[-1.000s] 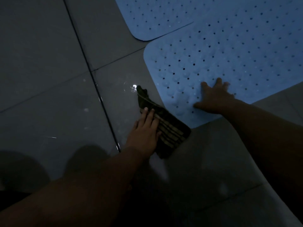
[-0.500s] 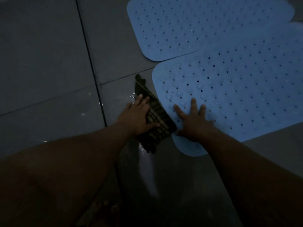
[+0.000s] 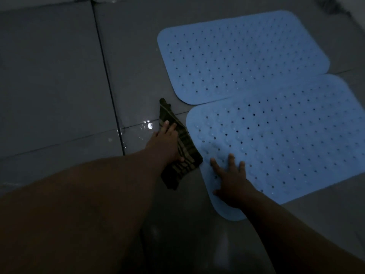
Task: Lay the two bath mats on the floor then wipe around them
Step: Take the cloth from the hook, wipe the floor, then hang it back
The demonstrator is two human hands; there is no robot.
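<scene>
While flat, perforated rubbery mats, striped cloth

A home bathroom or similar wet room is suggested, dimly lit. The floor is covered with large grey glossy tiles divided by dark grout lines, and a small wet patch is seen glinting on them. Two pale blue perforated rubber bath mats are laid flat, corners touching.
</scene>
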